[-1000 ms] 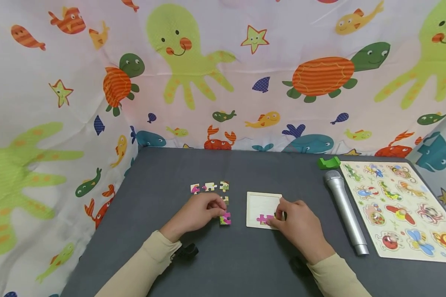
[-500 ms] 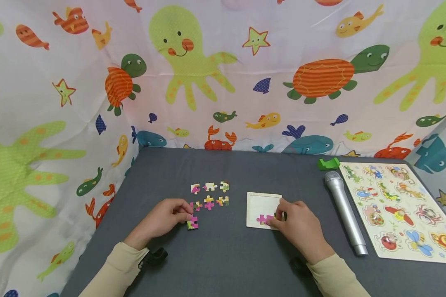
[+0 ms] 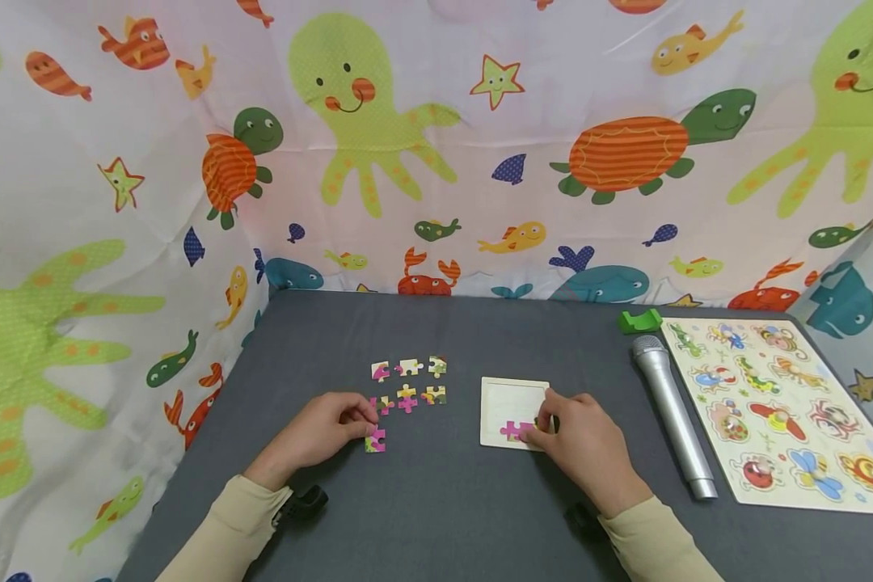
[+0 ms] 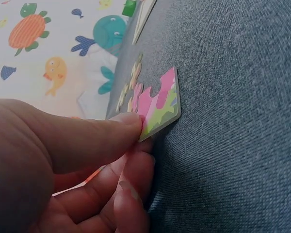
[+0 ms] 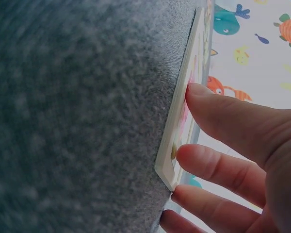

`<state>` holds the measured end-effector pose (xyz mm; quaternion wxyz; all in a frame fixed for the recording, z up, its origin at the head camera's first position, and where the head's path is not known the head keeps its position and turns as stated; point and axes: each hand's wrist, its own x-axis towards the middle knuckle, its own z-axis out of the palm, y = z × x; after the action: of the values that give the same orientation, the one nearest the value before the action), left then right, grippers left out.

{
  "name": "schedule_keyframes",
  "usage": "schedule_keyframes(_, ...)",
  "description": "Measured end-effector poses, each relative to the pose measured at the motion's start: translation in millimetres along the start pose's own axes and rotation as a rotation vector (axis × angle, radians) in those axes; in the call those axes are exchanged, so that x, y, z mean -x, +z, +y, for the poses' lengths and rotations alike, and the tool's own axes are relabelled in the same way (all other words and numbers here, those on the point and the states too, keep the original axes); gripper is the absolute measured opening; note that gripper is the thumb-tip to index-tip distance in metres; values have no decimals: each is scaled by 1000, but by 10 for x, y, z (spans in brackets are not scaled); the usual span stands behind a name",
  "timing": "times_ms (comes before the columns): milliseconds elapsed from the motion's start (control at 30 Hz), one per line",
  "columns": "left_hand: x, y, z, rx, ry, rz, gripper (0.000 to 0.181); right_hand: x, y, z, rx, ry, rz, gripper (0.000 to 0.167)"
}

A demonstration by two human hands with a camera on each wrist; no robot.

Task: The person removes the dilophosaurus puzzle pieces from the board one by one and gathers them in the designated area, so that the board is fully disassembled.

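Pinched between the thumb and fingers of my left hand point(image 3: 318, 434) is a pink-and-green jigsaw piece point(image 4: 159, 101) with two straight edges. In the left wrist view it tilts just off the dark cloth. Beyond that hand lie several loose jigsaw pieces point(image 3: 407, 394) in two rows, one partly behind the fingertips. A square wooden puzzle tray point(image 3: 498, 396) lies to the right, with pink jigsaw pieces point(image 3: 512, 430) along its near side. My right hand point(image 3: 589, 449) rests at the tray's near right corner. Its thumb and fingers stand apart, touching the pieces and rim, and partly hide that corner.
A silver microphone point(image 3: 675, 416) lies right of my right hand. Beyond it is a wooden board point(image 3: 774, 404) with insect pictures, and a green block point(image 3: 640, 322) sits at the back. A sea-animal curtain point(image 3: 480, 162) hangs behind the grey table point(image 3: 436, 517).
My left hand has moved left from beside the right end of the rows, bringing the pink-and-green jigsaw piece to the left end. The right hand has stayed at the tray.
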<state>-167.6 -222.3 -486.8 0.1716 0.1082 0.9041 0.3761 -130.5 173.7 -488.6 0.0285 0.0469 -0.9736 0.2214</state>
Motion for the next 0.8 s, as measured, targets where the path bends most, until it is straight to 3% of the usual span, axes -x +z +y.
schedule_keyframes(200,12,-17,17,5,3,-4,6,6,3,12,3,9,-5,38)
schedule_keyframes(433,-14,17,98,-53,1,30,5,-12,-1,9,12,2,-5,38)
schedule_keyframes(600,-124,146,375,-75,63,20,4,-2,-11,7,6,11,-6,38)
schedule_keyframes(800,-349,476,855,-99,211,-20,4,-9,6,8,-1,11,1,38)
